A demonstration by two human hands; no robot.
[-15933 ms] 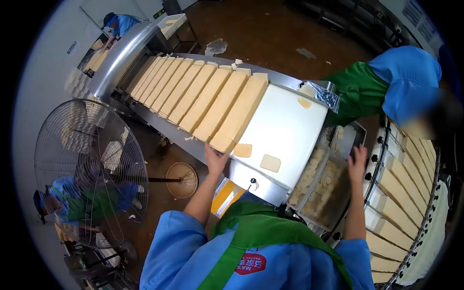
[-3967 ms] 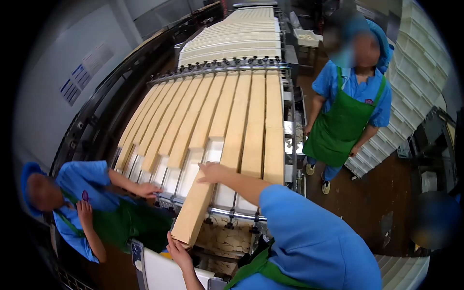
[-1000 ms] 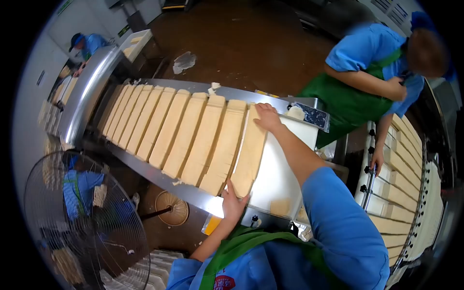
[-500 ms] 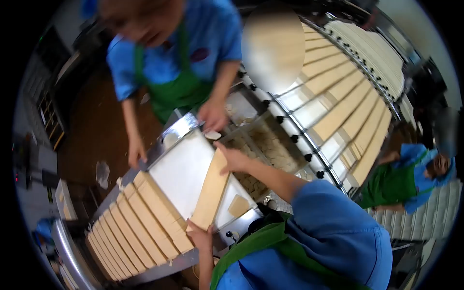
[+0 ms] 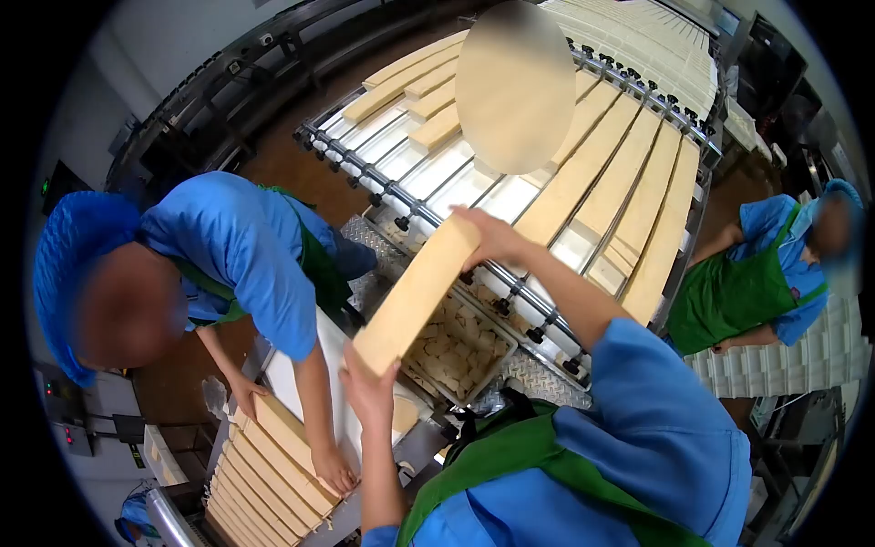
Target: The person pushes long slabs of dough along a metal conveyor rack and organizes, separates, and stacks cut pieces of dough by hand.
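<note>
A long, pale cream-coloured slab [image 5: 417, 296] is held up at a slant between both my hands, above the gap between the two work surfaces. My left hand [image 5: 369, 390] is closed round its lower near end. At the upper far end, my right hand [image 5: 492, 239] grips it, close to the conveyor rail. I cannot make out exactly what the slab is made of. Similar slabs [image 5: 283, 465] lie side by side on the lower table at the left.
A co-worker [image 5: 241, 246] leans over the lower table with both hands on the row of slabs. The conveyor [image 5: 383, 187] ahead carries long slabs in lanes between thin rods. Under my slab stands a bin of broken pieces [image 5: 456, 351]. Another person [image 5: 747, 273] stands at the right.
My hands have lifted the slab off the white table and carried it up and forward to the conveyor. The co-worker has bent down, placing both hands on the slab row. My view has turned.
</note>
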